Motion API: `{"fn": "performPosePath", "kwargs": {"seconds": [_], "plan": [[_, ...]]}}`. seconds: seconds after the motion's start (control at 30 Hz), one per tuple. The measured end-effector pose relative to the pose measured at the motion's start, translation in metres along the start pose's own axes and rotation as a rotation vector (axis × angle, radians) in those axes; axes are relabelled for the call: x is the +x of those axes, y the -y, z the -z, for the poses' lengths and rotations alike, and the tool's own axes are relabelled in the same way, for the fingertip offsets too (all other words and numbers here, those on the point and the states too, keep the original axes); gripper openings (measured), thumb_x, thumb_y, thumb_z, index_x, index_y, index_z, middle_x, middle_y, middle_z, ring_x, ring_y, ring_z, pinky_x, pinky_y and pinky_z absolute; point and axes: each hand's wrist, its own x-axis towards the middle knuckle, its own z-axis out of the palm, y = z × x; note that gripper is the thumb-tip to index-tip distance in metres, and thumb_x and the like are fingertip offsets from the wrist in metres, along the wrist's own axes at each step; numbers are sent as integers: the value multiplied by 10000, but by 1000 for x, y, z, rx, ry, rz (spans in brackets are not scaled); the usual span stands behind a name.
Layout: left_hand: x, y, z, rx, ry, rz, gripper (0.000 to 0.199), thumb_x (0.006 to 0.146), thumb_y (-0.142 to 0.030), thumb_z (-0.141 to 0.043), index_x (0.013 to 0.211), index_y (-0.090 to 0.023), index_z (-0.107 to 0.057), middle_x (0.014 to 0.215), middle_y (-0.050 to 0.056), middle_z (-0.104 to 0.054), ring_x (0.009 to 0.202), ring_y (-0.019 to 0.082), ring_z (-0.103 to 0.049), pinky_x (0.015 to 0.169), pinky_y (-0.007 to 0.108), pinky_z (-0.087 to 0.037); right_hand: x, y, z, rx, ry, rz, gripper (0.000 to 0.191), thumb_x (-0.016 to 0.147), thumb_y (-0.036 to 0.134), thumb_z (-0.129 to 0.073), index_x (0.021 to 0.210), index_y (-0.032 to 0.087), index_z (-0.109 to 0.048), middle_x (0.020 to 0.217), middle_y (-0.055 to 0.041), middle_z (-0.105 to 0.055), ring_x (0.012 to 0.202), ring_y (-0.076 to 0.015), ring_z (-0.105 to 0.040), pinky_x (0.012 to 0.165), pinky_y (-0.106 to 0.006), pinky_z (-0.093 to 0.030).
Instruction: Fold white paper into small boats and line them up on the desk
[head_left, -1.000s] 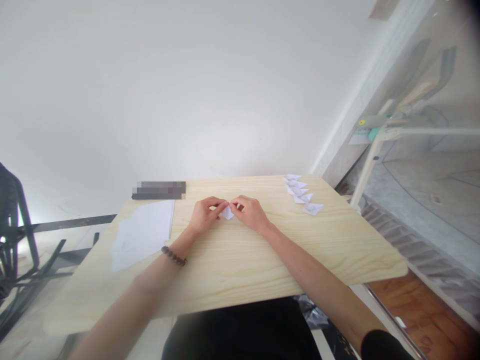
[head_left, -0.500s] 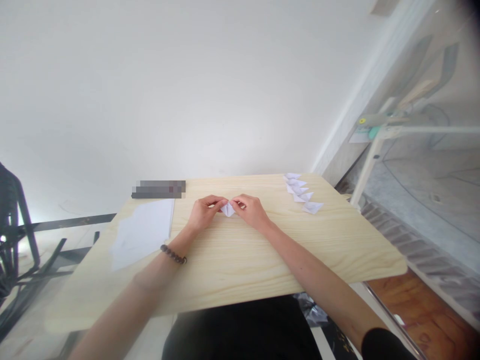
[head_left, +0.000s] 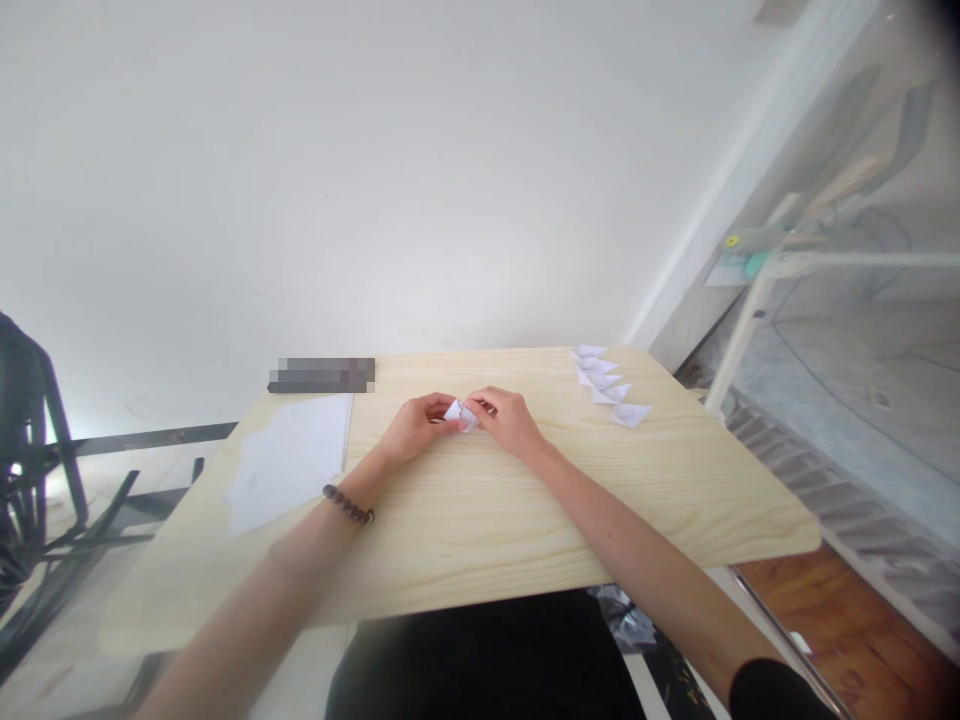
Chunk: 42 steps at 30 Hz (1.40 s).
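Observation:
Between my two hands, over the middle of the table, is a small white folded paper (head_left: pixel 459 412). My left hand (head_left: pixel 420 424) grips its left side, with the thumb along the lower edge and the fingers behind. From the right, my right hand (head_left: pixel 504 418) pinches the paper near its upper right part with thumb and forefinger. The fingers hide some of the folds. Several folded paper pieces (head_left: pixel 604 382) of pointed shape lie in an overlapping row on the right part of the table.
A stack of white paper sheets (head_left: pixel 296 455) lies on the left of the wooden table (head_left: pixel 480 530). Behind it sits a dark, pixelated object (head_left: pixel 322 376). A white wall rises at the table's far edge. A dark chair (head_left: pixel 45 450) stands at the left.
My left thumb has moved down to the paper's lower edge. The folded paper has turned between my fingers and shows more of its face. The view has shifted slightly.

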Motion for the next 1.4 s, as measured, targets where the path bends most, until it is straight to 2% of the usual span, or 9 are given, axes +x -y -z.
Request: {"fn": "performPosePath", "kwargs": {"seconds": [0.1,0.37,0.5,0.67,0.87,1.0,1.1,1.17,1.4], "plan": [[0,2,0,22,7,16,400,606,-368,-658,918,-128,-588,860,64,-646,767,182,-596,682,285,-461,0,2,0,18,-15,10,213,800,317,-454,808,171,-608,761,-28,-620,641,-95,-559,597,-203,-450],[2,4,1,165,-3,63,273,634,-390,-604,695,-124,-618,630,13,-637,617,157,-593,558,230,-447,1,5,0,-96,-36,55,193,798,295,-467,759,172,-611,708,-9,-615,600,-85,-513,575,-201,-393],[1,0,0,101,23,110,292,643,-395,-610,738,-119,-624,634,31,-645,590,155,-601,558,238,-467,2,3,-1,-37,-30,32,198,804,292,-455,771,165,-603,732,-19,-612,643,-90,-530,579,-191,-408],[-2,-6,3,-46,155,134,383,727,-454,-524,829,-98,-618,670,73,-654,638,169,-621,607,269,-498,2,1,0,-7,-26,12,205,801,303,-456,789,163,-605,760,-24,-622,670,-93,-545,588,-190,-419],[-3,-7,4,-53,163,133,397,726,-476,-519,818,-103,-620,665,78,-657,642,185,-628,607,288,-504,2,2,1,-4,-9,12,208,800,307,-454,782,165,-606,751,-21,-621,660,-93,-547,581,-192,-421],[-4,-7,-1,-18,89,86,405,728,-495,-500,868,-128,-596,740,87,-657,678,193,-627,508,248,-484,2,4,4,-20,6,32,215,804,311,-445,793,171,-607,742,-23,-610,653,-95,-541,561,-191,-422],[-6,-8,-3,53,-9,31,394,710,-496,-520,873,-142,-581,811,87,-645,629,180,-621,373,188,-404,1,5,6,-50,20,50,213,805,303,-442,788,175,-610,739,-24,-605,650,-95,-536,563,-192,-421],[-6,-10,-4,85,-37,23,398,712,-498,-513,881,-143,-573,814,88,-642,588,172,-616,342,182,-378,1,4,6,-76,30,60,211,806,298,-441,786,176,-611,742,-24,-604,638,-91,-533,574,-195,-421],[-6,-8,-2,126,-83,12,389,708,-478,-525,909,-148,-575,669,45,-652,544,165,-612,513,253,-474,0,3,4,-166,70,97,209,816,295,-430,785,183,-604,749,-18,-600,619,-82,-532,603,-197,-417]]}}
